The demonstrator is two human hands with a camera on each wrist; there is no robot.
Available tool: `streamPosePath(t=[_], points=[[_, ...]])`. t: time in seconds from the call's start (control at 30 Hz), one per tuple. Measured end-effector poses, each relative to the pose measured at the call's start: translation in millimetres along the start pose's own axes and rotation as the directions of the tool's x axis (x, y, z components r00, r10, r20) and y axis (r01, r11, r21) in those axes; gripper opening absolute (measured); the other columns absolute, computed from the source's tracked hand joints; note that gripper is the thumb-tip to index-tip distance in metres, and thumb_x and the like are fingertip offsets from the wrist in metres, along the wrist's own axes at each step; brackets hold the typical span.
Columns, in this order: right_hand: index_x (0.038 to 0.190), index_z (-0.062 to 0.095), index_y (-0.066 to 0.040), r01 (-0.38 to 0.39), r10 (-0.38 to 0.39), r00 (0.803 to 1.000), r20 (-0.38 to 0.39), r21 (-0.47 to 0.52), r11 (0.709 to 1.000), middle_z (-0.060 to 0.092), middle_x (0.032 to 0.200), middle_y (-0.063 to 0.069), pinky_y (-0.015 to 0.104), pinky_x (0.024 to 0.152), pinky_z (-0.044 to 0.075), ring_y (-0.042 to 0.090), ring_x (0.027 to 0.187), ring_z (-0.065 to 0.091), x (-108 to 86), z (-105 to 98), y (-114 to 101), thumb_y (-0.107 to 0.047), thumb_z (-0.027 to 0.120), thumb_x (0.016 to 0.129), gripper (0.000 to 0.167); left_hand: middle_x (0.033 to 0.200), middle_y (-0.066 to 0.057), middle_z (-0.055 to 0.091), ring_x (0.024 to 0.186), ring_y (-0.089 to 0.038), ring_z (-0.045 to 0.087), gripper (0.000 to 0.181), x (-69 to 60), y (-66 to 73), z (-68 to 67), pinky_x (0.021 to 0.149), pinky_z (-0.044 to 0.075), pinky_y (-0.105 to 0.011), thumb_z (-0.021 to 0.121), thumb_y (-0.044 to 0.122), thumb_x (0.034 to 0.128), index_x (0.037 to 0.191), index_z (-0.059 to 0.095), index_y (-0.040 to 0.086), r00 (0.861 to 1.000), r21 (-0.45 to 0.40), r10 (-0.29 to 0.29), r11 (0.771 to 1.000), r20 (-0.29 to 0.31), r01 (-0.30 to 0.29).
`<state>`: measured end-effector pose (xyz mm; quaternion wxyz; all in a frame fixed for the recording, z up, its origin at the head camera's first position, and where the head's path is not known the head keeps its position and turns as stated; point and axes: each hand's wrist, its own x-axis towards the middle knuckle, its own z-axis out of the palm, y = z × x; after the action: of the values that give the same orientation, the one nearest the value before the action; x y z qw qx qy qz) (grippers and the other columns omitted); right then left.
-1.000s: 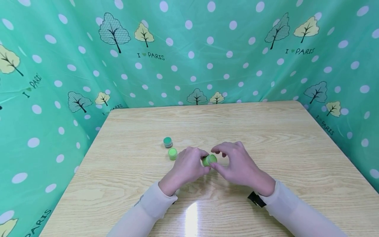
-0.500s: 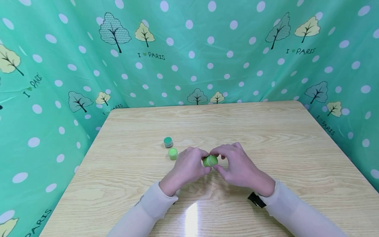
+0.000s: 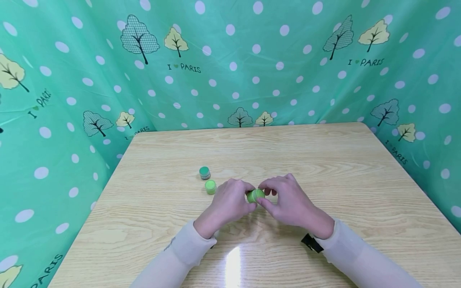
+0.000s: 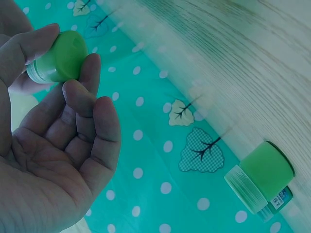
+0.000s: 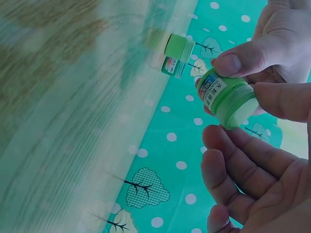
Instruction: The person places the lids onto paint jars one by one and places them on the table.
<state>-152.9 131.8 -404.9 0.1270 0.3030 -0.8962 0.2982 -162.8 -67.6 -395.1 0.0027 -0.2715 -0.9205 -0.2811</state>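
Just above the table, my left hand (image 3: pixel 230 200) grips a small green paint jar (image 3: pixel 255 195) between thumb and fingers, tilted with its translucent ribbed lid (image 5: pixel 239 112) toward my right hand (image 3: pixel 291 202). The right thumb and index finger pinch the lid's rim from opposite sides, and the other right fingers are bent below it. A printed label (image 5: pixel 212 92) on the jar body shows in the right wrist view. Beside the left hand stand a light-green jar (image 3: pixel 210 187) and, behind it, a dark-green jar (image 3: pixel 204 173), both upright with lids on.
A pale wood-grain table (image 3: pixel 306 152) lies under both hands. A green dotted curtain (image 3: pixel 230 72) with tree prints hangs along its back and sides. A bright light reflection (image 3: pixel 233 266) falls on the near part of the tabletop.
The right index finger came down onto the lid from being apart. The right thumb and index finger then shifted around the rim. The left hand and the standing jars stay put.
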Motion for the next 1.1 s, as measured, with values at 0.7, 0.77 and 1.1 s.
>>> streamPosePath(t=[0.7,0.77,1.1], points=[[0.063,0.062,-0.026,-0.054,0.055,0.998,0.01,-0.032,0.998,0.045,0.053,-0.021,0.036,0.071,0.034,0.0,0.05,0.041,-0.7,0.7,3.6,-0.037,0.074,0.094,0.035,0.064,0.009,0.058,0.054,-0.004,0.042,0.011,-1.8,2.5,1.2,0.049,0.037,-0.02,0.086,0.013,0.0777,0.082,0.076,0.017,0.999,0.002,-0.021,1.0,0.024,0.021],[0.063,0.062,-0.027,-0.052,0.052,0.999,0.005,-0.033,0.998,0.044,0.052,-0.021,0.036,0.071,0.035,0.0,0.049,0.039,-0.6,0.9,3.8,-0.037,0.074,0.094,0.035,0.064,0.009,0.059,0.054,-0.004,0.042,0.011,-1.7,2.7,1.0,0.049,0.038,-0.02,0.086,0.013,0.0779,0.084,0.077,0.016,1.0,0.005,-0.02,1.0,0.024,0.02],[0.09,0.075,-0.015,-0.072,0.072,0.997,-0.003,-0.039,0.997,0.062,0.071,-0.011,0.036,0.075,0.034,0.006,0.064,0.05,0.4,-2.9,2.4,-0.039,0.08,0.089,0.025,0.059,0.011,0.053,0.054,-0.004,0.041,0.016,-0.7,1.4,0.8,0.05,0.037,-0.021,0.085,0.015,0.0781,0.074,0.071,0.02,1.0,0.012,-0.013,1.0,0.011,0.013]])
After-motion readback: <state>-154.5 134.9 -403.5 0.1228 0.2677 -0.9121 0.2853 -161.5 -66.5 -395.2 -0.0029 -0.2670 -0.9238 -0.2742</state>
